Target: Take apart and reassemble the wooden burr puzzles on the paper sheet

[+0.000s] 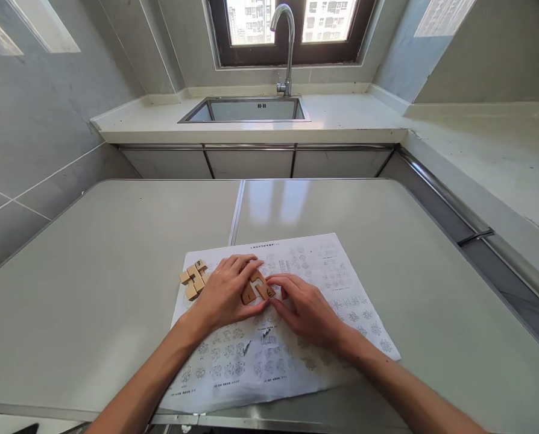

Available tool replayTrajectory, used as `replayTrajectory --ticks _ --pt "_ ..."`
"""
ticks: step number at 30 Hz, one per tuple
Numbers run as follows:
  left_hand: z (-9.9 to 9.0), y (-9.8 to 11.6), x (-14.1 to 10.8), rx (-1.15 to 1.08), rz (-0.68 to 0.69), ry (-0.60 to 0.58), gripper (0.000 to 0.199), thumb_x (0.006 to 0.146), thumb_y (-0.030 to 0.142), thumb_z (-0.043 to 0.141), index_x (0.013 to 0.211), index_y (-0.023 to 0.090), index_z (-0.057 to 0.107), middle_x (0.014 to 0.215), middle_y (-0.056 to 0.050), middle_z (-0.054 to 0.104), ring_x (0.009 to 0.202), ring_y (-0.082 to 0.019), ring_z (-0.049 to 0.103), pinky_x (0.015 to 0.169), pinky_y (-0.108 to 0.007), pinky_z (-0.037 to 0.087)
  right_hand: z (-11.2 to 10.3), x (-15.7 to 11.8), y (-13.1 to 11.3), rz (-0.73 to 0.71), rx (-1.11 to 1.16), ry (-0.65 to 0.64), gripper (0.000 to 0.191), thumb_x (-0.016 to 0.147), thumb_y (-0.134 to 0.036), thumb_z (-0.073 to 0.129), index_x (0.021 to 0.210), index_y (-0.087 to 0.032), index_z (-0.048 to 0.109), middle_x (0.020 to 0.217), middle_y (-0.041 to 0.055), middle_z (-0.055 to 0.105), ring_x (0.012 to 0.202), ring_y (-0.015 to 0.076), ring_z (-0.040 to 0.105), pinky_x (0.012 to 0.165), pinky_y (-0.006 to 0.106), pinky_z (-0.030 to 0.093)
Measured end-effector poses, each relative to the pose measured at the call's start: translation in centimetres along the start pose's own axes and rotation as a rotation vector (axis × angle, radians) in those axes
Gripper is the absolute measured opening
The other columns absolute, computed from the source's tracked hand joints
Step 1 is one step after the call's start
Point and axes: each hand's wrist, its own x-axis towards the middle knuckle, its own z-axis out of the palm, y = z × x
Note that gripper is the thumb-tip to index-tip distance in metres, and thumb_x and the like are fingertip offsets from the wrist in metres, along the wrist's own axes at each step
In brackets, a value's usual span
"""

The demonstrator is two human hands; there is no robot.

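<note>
Atop diagram sheet, pinching notched wooden part between left grip and right grip; apparently partway, with wooden block cluster interlocked but separate.

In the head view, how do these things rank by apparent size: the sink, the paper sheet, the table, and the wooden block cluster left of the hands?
Largest to smallest, as they look:
1. Table
2. Paper sheet
3. Sink
4. Block cluster
</note>
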Motion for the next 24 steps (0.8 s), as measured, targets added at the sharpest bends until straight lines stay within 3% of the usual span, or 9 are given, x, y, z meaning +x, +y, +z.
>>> replayTrajectory --ticks 6,15,18,24 --pt "-0.8 -0.9 -0.2 0.019 0.057 -0.01 0.039 0.093 0.037 0.068 0.131 0.027 0.065 0.136 -0.01 0.065 0.126 -0.031 0.061 0.107 -0.049 0.051 -0.3 0.0 0.0 -0.027 0.002 -0.044 0.034 0.102 -0.018 0.058 0.135 -0.025 0.057 0.129 0.0098 0.073 0.106 0.0243 0.071 0.095 0.043 0.06" --pt "-2.4 -3.3 -1.0 0.08 -0.035 0.0 0.038 0.095 0.042 0.068 0.131 0.03 0.069 0.143 -0.008 0.066 0.126 -0.031 0.062 0.113 -0.055 0.046 -0.3 -0.1 0.1 -0.033 -0.026 -0.051 0.034 0.102 -0.016 0.057 0.135 -0.023 0.056 0.127 0.0119 0.073 0.105 0.0251 0.072 0.092 0.045 0.062" --pt "-2.9 -4.1 -1.7 0.095 -0.057 0.007 0.043 0.096 0.049 0.068 0.135 0.031 0.067 0.147 -0.008 0.064 0.129 -0.033 0.06 0.113 -0.055 0.045 -0.3 -0.1 0.0 -0.035 -0.027 -0.049 0.034 0.101 -0.015 0.057 0.134 -0.024 0.057 0.128 0.0121 0.073 0.104 0.025 0.073 0.092 0.045 0.063" --pt "-4.0 -6.0 -3.5 0.091 -0.097 0.037 0.074 0.088 0.061 0.075 0.152 0.032 0.05 0.153 -0.01 0.058 0.134 -0.035 0.056 0.116 -0.056 0.042 -0.1 -0.3 0.2 -0.021 -0.035 -0.048 0.033 0.102 -0.016 0.055 0.134 -0.024 0.057 0.124 0.0121 0.073 0.093 0.0232 0.072 0.089 0.044 0.063"
